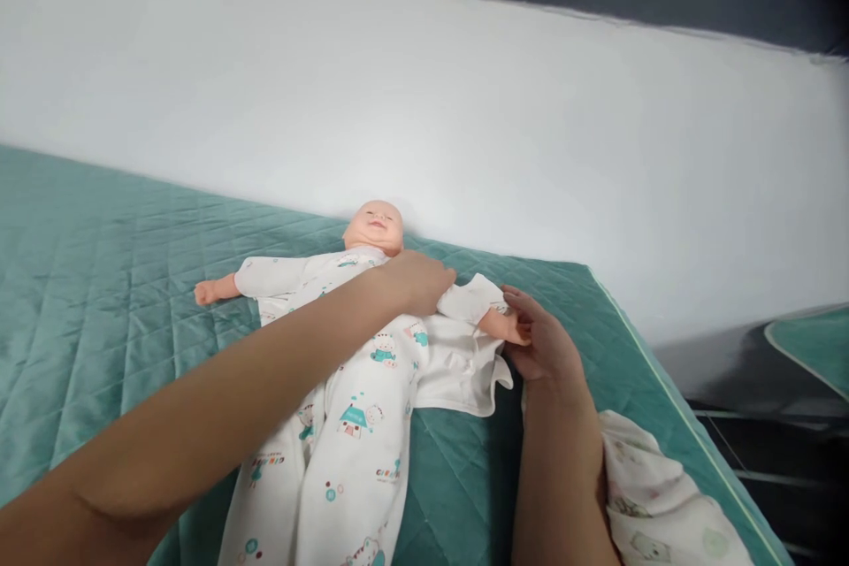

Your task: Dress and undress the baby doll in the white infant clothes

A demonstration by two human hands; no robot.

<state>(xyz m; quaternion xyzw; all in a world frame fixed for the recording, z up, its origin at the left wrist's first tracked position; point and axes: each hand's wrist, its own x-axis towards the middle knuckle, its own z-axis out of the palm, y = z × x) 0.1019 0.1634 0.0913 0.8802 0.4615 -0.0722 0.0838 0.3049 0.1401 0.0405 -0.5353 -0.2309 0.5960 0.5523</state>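
Note:
A baby doll (pixel 376 228) lies on its back, in white printed clothing (pixel 358 389). Its arm on the left side of the view is stretched out in a white sleeve (pixel 275 276). My left hand (pixel 421 281) reaches across the doll's chest and is closed on the upper part of the other white sleeve (pixel 472 298). From that sleeve's cuff comes the doll's hand (pixel 508 326), and my right hand (pixel 547 340) is curled around it, with fingertips by the cuff. A white shirt flap (pixel 457 367) spreads below this arm. My left fingertips are partly hidden.
The doll rests on a green quilted bed cover (pixel 119 239) against a white wall (pixel 424 88). Another white printed cloth (pixel 663 495) lies beside my right forearm. The bed's edge (pixel 690 416) runs down the right side, with a dark slatted frame (pixel 789 460) beyond it.

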